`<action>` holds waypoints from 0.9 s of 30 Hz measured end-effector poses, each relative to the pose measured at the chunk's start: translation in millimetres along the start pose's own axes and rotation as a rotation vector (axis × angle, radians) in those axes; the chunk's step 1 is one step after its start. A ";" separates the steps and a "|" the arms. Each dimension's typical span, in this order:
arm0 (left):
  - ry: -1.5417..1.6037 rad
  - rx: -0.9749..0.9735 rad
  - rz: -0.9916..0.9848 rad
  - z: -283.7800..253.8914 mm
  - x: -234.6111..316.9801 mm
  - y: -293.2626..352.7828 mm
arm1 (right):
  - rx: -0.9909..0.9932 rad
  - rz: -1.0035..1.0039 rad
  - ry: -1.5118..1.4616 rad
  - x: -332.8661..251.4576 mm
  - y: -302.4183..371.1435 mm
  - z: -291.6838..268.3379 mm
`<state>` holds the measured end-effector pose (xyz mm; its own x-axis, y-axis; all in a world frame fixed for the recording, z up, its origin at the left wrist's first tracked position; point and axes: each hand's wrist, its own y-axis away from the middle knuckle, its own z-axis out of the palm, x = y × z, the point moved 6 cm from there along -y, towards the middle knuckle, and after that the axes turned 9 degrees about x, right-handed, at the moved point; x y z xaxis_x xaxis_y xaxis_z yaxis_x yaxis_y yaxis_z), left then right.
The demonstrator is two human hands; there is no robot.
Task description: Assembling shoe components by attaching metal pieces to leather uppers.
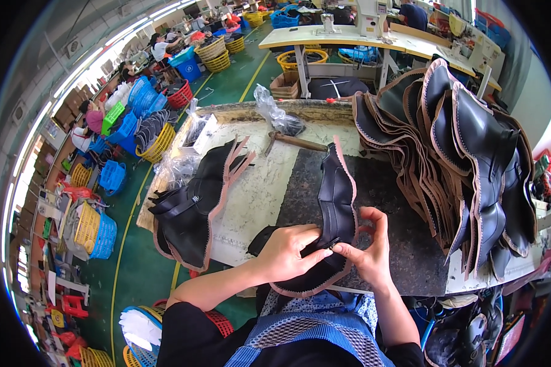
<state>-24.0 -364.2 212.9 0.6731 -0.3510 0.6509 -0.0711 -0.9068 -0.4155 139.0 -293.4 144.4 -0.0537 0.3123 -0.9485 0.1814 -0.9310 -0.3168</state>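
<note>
A black leather boot upper [338,205] with a pinkish zigzag-cut lining edge lies in front of me, its lower end near my apron. My left hand [289,252] is closed on it from the left, thumb and fingers pinched around a narrow strap. From the right, my right hand [371,248] grips the upper's edge, its thumb meeting the left thumb at a small fitting too tiny to make out. Another black boot upper [187,223], with a strap across it, rests on the left side of the bench.
A tall pile of boot uppers [487,144] covers the bench's right side. A hammer [297,141] lies at the back, near a clear plastic bag [272,110]. A dark mat [404,244] covers part of the bench [251,202]. Baskets [159,144] stand along the left aisle.
</note>
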 end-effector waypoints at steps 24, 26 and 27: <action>0.488 0.044 -0.189 5.4 -32.3 15.9 | -0.195 0.479 -0.492 -0.2 22.3 33.1; 0.525 -0.052 -0.205 7.4 -31.8 13.0 | -0.198 0.650 -0.649 4.0 28.0 36.0; 0.526 -0.050 -0.205 5.7 -34.0 12.3 | -0.199 0.651 -0.647 2.7 28.5 36.5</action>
<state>-43.5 -362.0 182.1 0.2206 -0.2235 0.9494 -0.0212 -0.9743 -0.2245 108.2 -325.9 132.6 -0.4074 -0.4803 -0.7767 0.5295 -0.8172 0.2276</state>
